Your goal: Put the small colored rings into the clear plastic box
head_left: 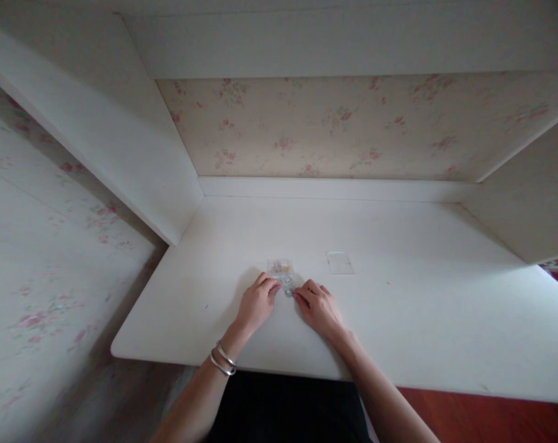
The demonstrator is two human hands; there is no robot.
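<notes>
Both hands rest on a white desk [398, 295], fingertips meeting at its middle. My left hand [256, 305], with two silver bangles [222, 360] on its wrist, pinches the left side of a small clear plastic bag [286, 284]. My right hand [318, 307] pinches the same bag from the right. Just beyond the fingers lies a small clear bag with tiny gold-coloured pieces [281, 267] inside. What the held bag contains is too small to tell.
A flat clear plastic piece [339, 263] lies on the desk to the right of the hands. White side panels [122, 154] flank the desk, with floral wallpaper [334, 129] behind and a shelf overhead. Red floor [491, 418] shows below the front edge.
</notes>
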